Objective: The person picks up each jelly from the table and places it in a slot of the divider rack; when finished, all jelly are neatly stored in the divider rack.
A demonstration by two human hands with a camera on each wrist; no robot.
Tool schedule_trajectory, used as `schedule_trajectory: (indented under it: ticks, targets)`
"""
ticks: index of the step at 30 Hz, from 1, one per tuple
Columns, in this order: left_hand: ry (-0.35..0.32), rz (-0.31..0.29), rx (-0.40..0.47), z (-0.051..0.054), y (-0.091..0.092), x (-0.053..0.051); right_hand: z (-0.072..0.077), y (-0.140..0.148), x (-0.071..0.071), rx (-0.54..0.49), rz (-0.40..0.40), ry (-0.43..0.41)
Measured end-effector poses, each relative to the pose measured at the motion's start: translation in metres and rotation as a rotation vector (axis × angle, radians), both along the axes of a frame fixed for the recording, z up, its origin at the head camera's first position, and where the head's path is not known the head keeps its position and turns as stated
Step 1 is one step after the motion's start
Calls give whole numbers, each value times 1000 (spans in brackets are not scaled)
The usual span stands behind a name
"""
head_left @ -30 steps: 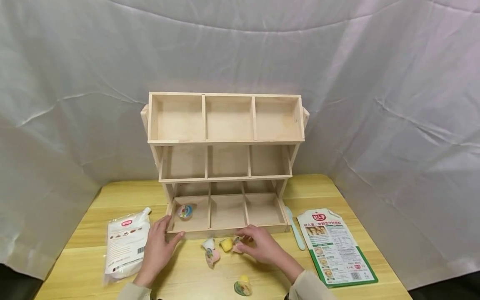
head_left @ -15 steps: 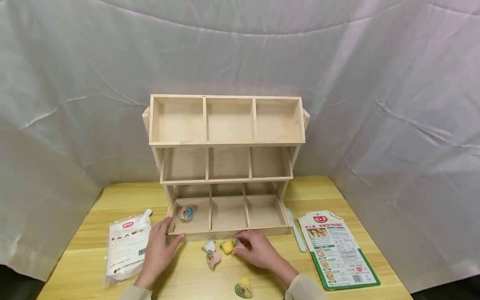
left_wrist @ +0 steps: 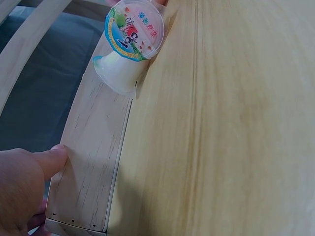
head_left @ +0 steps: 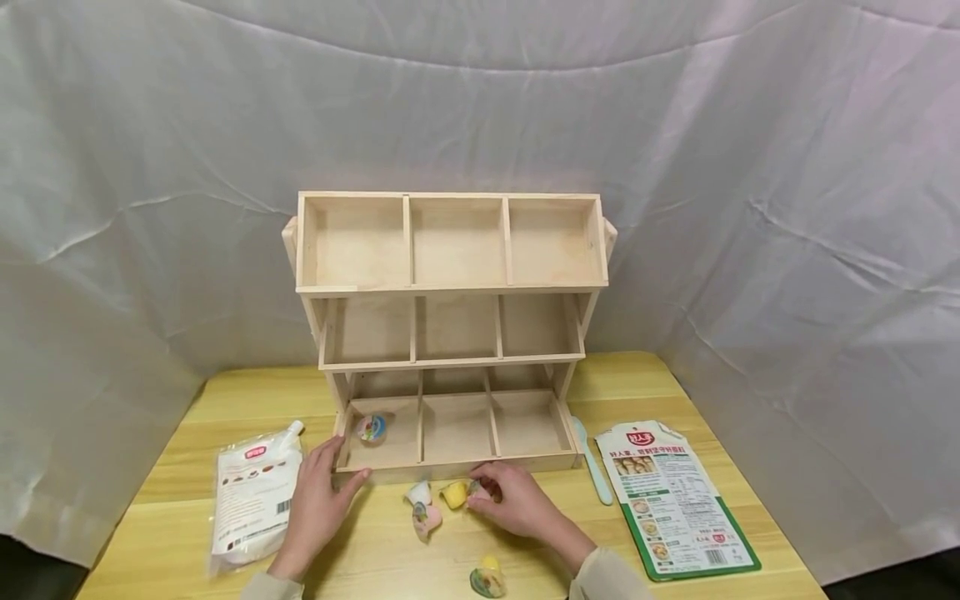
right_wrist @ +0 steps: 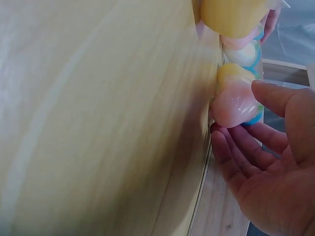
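Note:
My right hand point(head_left: 517, 502) has thumb and fingertips about a pink jelly cup point(right_wrist: 234, 105), pinching it at the front board of the wooden rack point(head_left: 457, 473). Touching that cup is a yellow jelly cup point(head_left: 453, 494). Left of them lie a white jelly cup point(left_wrist: 118, 71) and another pink jelly cup point(head_left: 426, 522). A further yellow jelly cup point(head_left: 489, 573) lies nearer the front. My left hand point(head_left: 318, 504) rests on the rack's front left corner, its thumb against the front board and its fingers along the side. One jelly cup point(head_left: 371, 427) sits in the lowest left compartment.
The rack has three tiers, each divided into three compartments. A white spouted pouch point(head_left: 255, 500) lies to the left. On the right are a pale blue spoon point(head_left: 594, 467) and a flat white and green packet point(head_left: 675, 500). Grey cloth point(head_left: 480, 125) hangs behind the table.
Over the last second my right hand's fingers have drawn in around the pink jelly cup. The left hand stays at the rack's corner. The head view has shifted slightly.

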State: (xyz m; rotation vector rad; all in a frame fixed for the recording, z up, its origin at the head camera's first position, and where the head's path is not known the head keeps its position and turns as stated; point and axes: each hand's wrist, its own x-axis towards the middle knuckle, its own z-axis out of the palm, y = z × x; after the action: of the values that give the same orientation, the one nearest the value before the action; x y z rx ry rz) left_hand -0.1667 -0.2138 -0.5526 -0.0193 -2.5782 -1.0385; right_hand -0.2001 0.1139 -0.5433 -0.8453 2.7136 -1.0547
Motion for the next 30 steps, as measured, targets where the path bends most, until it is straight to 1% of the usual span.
schedule_trajectory:
  ticks: [7,11,16,24,30]
  targets:
    - [-15,-4,6,-1,0,0,4,2,3,-6,-7,-3]
    - [-16,-1,1,-1,0,1,12,3,5,-10,-31,-28]
    - [-5,1,-6,-2,0,1,24,4,5,-19,-54,-21]
    - [-10,-3,-10,1,0,1,40,3,3,-85,-57,-6]
    - [-29,-8,-8,4,0,1,44,2,-1,-120,-51,6]
